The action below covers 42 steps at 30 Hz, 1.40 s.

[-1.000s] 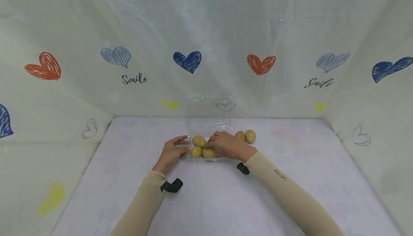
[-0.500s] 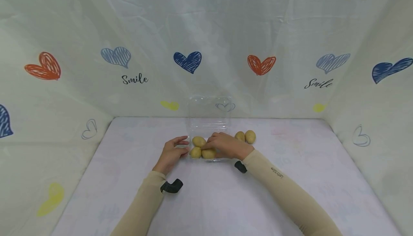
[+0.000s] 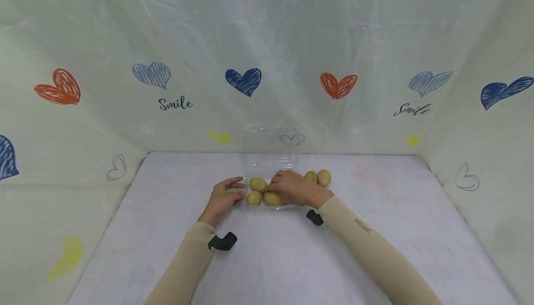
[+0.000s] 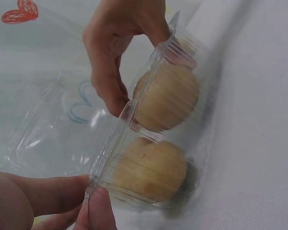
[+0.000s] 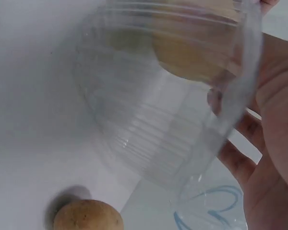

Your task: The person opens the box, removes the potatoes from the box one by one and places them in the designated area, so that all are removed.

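A hinged clear plastic clamshell container (image 3: 267, 162) sits at the back middle of the table, its lid standing raised behind. Two potatoes, one at the back (image 3: 258, 184) and one at the front (image 3: 254, 198), lie in its left part. My right hand (image 3: 298, 189) reaches into the container and holds a third potato (image 3: 273, 199) by its sides, beside the other two. In the left wrist view this held potato (image 4: 169, 98) shows through the ribbed wall. My left hand (image 3: 221, 201) pinches the container's left rim between thumb and finger (image 4: 62, 191).
Two more potatoes, a nearer one (image 3: 310, 176) and a farther-right one (image 3: 324, 178), lie on the white-covered table (image 3: 267, 258) just right of the container. A white curtain (image 3: 292, 41) printed with hearts hangs behind and along both sides.
My right hand shifts slightly left and back again, staying with the potato inside the container. That potato sits slightly farther from the front-left one. My left hand stays at the rim.
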Motion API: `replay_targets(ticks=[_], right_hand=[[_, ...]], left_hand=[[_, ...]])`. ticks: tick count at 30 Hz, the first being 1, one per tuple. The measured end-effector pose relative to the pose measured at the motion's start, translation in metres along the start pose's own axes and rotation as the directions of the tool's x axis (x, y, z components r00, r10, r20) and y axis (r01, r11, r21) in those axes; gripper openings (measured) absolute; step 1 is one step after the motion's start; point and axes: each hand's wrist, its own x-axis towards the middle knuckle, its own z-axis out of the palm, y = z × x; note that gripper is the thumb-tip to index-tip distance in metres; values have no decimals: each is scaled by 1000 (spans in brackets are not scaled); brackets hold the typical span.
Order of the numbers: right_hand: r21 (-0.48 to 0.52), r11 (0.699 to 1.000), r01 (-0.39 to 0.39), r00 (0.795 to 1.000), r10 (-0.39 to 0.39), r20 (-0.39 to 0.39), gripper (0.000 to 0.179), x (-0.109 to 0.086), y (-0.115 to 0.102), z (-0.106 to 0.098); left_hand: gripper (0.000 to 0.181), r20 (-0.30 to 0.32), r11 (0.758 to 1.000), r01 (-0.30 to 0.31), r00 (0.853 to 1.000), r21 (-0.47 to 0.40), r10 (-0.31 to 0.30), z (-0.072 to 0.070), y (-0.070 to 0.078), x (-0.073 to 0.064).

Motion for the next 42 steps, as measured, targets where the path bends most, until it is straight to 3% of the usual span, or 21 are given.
replay_targets(ticks=[7, 16, 24, 42], right_hand=[[-8, 998, -61, 998, 61, -30, 55, -14, 3, -13], [-36, 995, -90, 987, 84, -140, 54, -37, 10, -27], [17, 989, -145, 960, 145, -240, 58, -64, 22, -33], [90, 940, -331, 892, 342, -296, 61, -132, 57, -19]], left_hand=[[51, 0, 1000, -4, 1000, -10, 4, 1, 1, 0], [50, 5, 1000, 1, 1000, -15, -1, 1, 0, -1], [51, 2, 1000, 5, 1000, -5, -5, 1, 2, -2], [51, 9, 1000, 16, 1000, 0, -16, 1, 4, -3]])
